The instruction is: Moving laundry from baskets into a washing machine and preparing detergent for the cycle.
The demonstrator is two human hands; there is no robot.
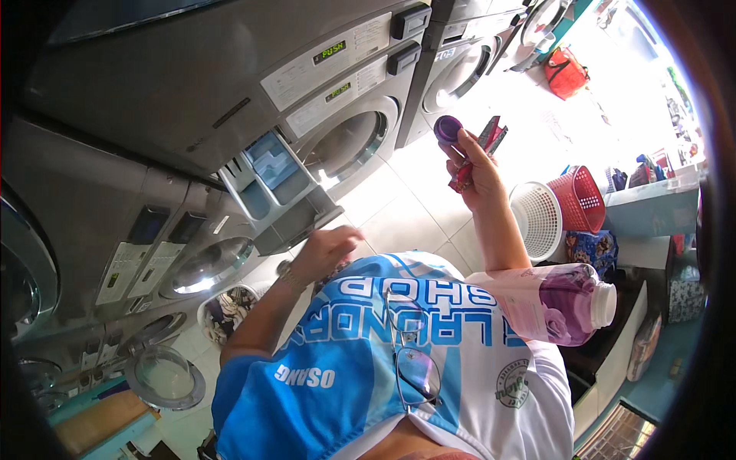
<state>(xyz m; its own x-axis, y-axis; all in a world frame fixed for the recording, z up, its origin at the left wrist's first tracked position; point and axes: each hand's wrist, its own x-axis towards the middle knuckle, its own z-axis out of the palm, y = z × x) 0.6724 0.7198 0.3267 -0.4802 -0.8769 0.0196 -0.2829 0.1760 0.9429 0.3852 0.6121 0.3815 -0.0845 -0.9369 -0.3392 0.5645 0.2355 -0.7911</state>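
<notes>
My right hand (474, 164) is raised over the tiled floor. Its fingers hold a purple bottle cap (448, 130), hollow side showing, and red packets (462, 176) that look like sachets. A clear bottle of purple liquid (566, 305) with a white neck lies tucked at my right arm, against my shirt. My left hand (330, 247), a watch on its wrist, is blurred with fingers bent; whether it holds anything is unclear. It is close to the front of a pulled-out detergent drawer (276, 172), whose compartments show blue parts.
Stacked front-loading machines (345, 138) line the left side, some with lit displays. A round door (165, 377) hangs open at lower left, near a basket of clothes (230, 310). White (536, 221) and red (578, 198) baskets stand at right. A red bag (566, 73) lies farther off.
</notes>
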